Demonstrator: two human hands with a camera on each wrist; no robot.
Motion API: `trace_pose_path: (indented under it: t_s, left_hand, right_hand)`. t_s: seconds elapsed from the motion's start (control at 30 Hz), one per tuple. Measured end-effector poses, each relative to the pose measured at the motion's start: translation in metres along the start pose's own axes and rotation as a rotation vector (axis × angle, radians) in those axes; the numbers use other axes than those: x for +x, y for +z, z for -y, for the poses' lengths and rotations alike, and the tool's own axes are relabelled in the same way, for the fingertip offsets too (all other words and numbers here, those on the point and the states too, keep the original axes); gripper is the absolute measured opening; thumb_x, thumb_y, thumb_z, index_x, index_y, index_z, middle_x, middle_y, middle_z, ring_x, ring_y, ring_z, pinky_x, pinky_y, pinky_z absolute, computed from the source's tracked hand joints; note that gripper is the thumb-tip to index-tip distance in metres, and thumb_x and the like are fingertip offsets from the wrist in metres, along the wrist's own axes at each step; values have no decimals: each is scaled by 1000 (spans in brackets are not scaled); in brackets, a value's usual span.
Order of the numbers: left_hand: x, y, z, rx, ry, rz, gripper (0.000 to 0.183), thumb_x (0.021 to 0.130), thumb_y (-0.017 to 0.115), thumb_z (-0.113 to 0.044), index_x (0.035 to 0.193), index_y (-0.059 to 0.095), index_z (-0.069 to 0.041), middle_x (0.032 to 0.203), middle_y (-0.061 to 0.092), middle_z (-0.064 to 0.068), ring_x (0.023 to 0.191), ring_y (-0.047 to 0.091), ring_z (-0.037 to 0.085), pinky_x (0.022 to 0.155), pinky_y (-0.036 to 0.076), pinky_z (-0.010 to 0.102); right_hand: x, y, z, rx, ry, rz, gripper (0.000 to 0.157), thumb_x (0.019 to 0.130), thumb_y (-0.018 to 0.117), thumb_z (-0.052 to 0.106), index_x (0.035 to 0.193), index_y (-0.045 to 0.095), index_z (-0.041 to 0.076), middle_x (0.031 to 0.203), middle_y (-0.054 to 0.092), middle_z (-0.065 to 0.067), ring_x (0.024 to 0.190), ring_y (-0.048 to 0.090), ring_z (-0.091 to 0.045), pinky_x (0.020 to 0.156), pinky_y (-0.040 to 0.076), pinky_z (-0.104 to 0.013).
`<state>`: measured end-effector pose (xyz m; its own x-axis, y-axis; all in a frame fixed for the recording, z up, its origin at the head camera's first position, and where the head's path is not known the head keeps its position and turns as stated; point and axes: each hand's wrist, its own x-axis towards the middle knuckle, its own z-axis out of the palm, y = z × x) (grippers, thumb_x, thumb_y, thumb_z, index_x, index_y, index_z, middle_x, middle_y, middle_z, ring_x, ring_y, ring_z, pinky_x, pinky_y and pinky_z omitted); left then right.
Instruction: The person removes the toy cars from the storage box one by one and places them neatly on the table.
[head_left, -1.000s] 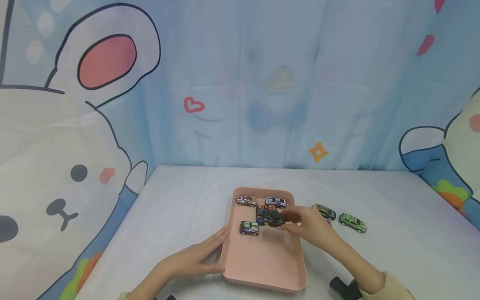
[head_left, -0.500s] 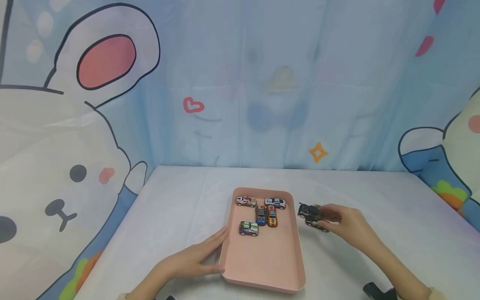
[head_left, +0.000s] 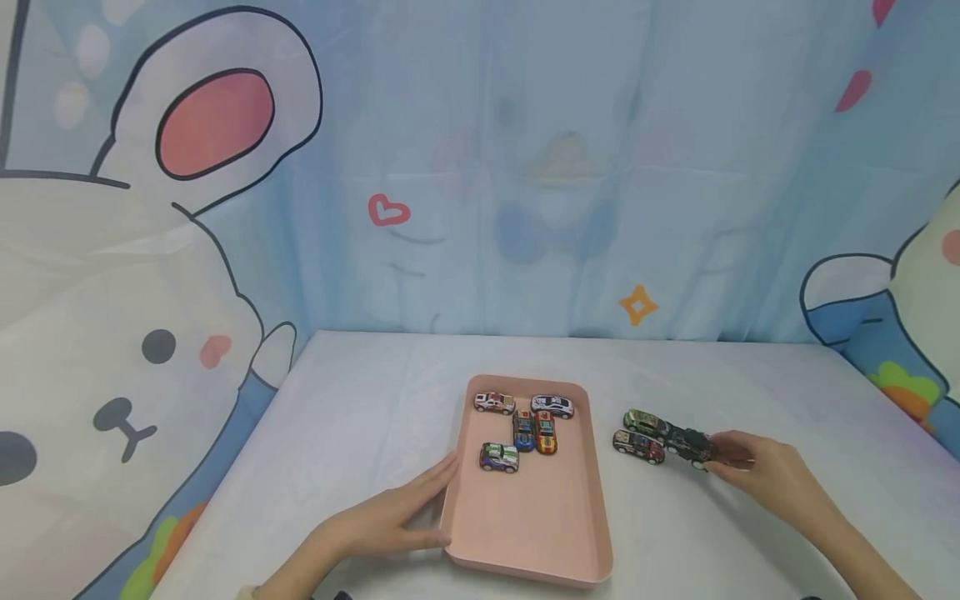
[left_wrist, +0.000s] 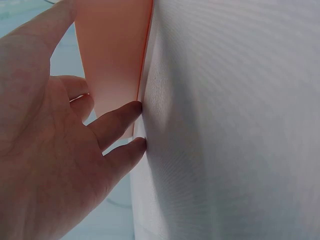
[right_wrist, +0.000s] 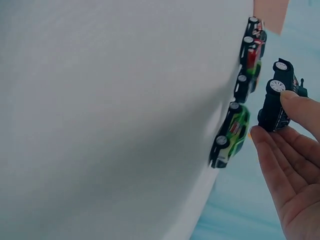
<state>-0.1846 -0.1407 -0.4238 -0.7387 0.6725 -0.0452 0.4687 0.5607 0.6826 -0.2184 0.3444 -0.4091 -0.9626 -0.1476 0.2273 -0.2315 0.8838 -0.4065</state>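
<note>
My right hand (head_left: 772, 473) pinches a black toy car (right_wrist: 279, 97) between thumb and fingertips. In the right wrist view the car is held above the table, beside a bright green toy car (right_wrist: 232, 131), which it covers in the head view. A green-and-black toy car (head_left: 646, 422) and a dark red-marked toy car (head_left: 638, 447) stand close by on the table. My left hand (head_left: 378, 521) rests along the left side of a pink tray (head_left: 528, 525), fingers extended, fingertips at its wall. Several toy cars stand in the tray's far half, among them a red-and-yellow one (head_left: 546, 433).
A white cloth covers the table (head_left: 390, 392). Behind it hangs a light blue curtain (head_left: 465, 275) with cartoon prints. The tray's raised rim stands between its cars and those on the table.
My right hand has carried the black toy car from over the tray rightward, past the tray's rim, to above the cars on the table. My left hand has stayed at the tray.
</note>
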Motion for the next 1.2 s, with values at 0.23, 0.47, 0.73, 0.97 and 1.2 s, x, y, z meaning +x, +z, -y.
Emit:
trace_pose_path:
  t_s: [0.23, 0.47, 0.73, 0.97, 1.2]
  left_hand:
    - [0, 0, 2, 4, 15, -1, 86, 87, 57, -54, 152, 8, -24, 155, 5, -8, 138, 17, 19, 107, 24, 43]
    - [0, 1, 3, -2, 18, -3, 86, 87, 56, -53, 152, 8, -25, 155, 5, -9, 138, 17, 19, 108, 24, 43]
    - [0, 0, 0, 2, 12, 0, 86, 87, 57, -53, 152, 9, -23, 155, 5, -8, 137, 18, 20, 108, 24, 43]
    - [-1, 0, 1, 3, 14, -4, 86, 87, 57, -53, 152, 8, -24, 155, 5, -8, 137, 18, 20, 108, 24, 43]
    - [0, 0, 1, 5, 13, -3, 86, 87, 57, -53, 152, 8, -24, 155, 5, -8, 138, 17, 20, 108, 24, 43]
  right_hand:
    - [-2, 2, -11, -7, 10, 25, 39, 74, 77, 12, 100, 61, -12, 86, 66, -19, 76, 65, -31, 65, 55, -42]
    - [1, 3, -15, -23, 11, 75, 34, 72, 79, 11, 95, 63, -8, 80, 66, -9, 73, 64, -28, 64, 55, -41]
    - [3, 4, -15, -59, 41, 121, 32, 71, 79, 9, 93, 63, -8, 78, 65, -7, 73, 64, -28, 65, 55, -42]
    - [5, 5, -16, -76, 46, 143, 33, 72, 79, 10, 94, 63, -9, 78, 65, -8, 73, 63, -27, 64, 55, -41]
    - [7, 6, -16, -89, 52, 158, 31, 72, 78, 7, 92, 61, -9, 77, 64, -8, 71, 63, -27, 64, 55, -42]
